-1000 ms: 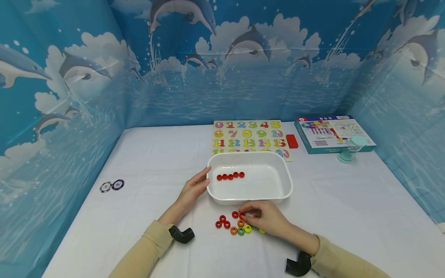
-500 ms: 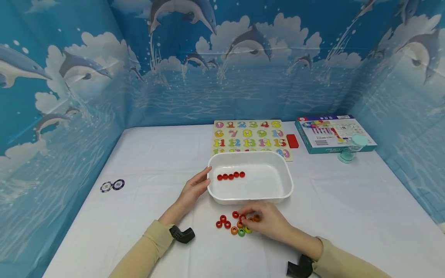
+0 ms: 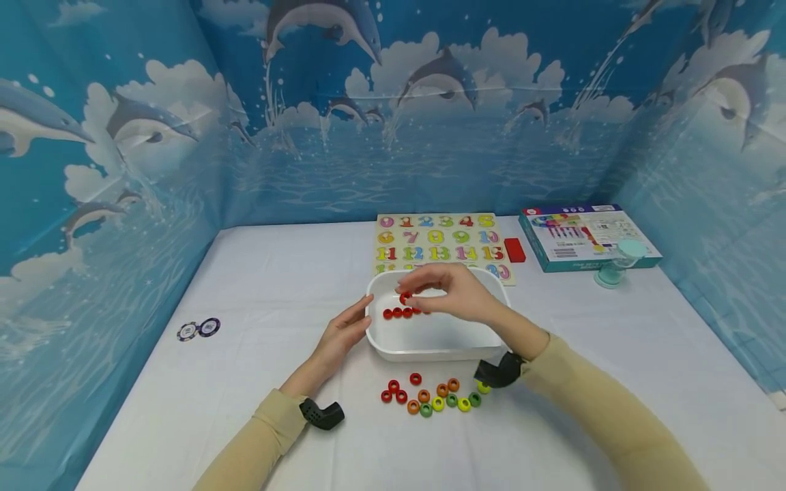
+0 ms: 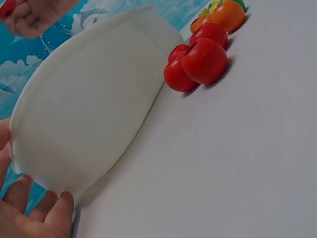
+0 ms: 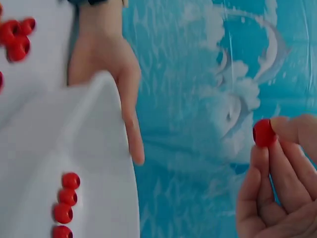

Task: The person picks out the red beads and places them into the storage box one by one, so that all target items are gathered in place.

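My right hand (image 3: 457, 293) pinches a red bead (image 5: 264, 133) between thumb and fingertips, above the white tray (image 3: 436, 341). Inside the tray lies a row of red beads (image 3: 397, 313), its right end partly hidden by that hand. At the tray's left end my left hand (image 3: 336, 341) rests its fairly straight fingers against the outer wall, as the left wrist view also shows. On the cloth in front of the tray are several loose beads: red beads (image 3: 394, 386) at the left, then orange beads (image 3: 442, 390), green beads (image 3: 426, 410) and yellow beads (image 3: 463, 404).
Behind the tray lies a number board (image 3: 424, 236), its near part covered by the tray. A red block (image 3: 514, 250), a flat box (image 3: 586, 235) and a small hourglass-like teal item (image 3: 620, 262) stand at the back right. Two round chips (image 3: 198, 329) lie at the left.
My right hand has lifted a red bead from the loose group and carried it up and forward over the tray. The left hand stays at the tray's left end.
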`<state>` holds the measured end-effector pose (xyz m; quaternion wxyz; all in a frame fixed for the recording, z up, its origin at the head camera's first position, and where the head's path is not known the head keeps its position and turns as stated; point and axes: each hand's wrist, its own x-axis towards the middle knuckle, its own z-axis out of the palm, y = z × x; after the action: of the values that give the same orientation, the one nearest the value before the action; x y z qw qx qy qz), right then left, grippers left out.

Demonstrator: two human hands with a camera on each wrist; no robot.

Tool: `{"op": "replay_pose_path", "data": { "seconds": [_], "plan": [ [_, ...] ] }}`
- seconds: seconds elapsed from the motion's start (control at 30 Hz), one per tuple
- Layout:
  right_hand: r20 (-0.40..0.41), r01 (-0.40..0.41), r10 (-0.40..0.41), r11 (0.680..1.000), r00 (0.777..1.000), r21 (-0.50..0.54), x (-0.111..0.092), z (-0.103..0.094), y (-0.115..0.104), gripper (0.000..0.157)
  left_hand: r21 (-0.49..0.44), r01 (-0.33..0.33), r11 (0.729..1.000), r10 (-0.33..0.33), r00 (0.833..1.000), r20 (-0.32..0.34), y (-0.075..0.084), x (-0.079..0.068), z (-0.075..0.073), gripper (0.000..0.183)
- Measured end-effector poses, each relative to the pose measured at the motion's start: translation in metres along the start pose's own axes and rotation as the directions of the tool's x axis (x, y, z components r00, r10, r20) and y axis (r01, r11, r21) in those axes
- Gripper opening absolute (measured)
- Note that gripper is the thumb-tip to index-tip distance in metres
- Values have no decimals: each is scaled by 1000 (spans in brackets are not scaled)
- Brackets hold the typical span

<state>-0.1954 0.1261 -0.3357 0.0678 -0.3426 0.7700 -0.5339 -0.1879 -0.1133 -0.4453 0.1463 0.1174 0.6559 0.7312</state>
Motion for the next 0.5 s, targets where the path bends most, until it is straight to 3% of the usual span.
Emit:
{"op": "replay_pose_path", "data": {
  "seconds": [0.17, 0.33, 0.5],
  "plan": [
    [159, -96, 79, 990, 984, 102, 39, -9, 43, 35, -1, 4, 1000, -4, 1000, -3, 0, 0, -1, 48],
    [320, -208, 181, 977, 930, 53, 58, -4, 73, 33, -3, 11, 1000, -11, 1000, -4, 1, 0, -1, 47],
    [394, -240, 236, 970, 888, -39, 64, 5, 92, 28, -3, 6, 1000, -6, 1000, -1, 1, 0, -1, 48]
  ]
}}
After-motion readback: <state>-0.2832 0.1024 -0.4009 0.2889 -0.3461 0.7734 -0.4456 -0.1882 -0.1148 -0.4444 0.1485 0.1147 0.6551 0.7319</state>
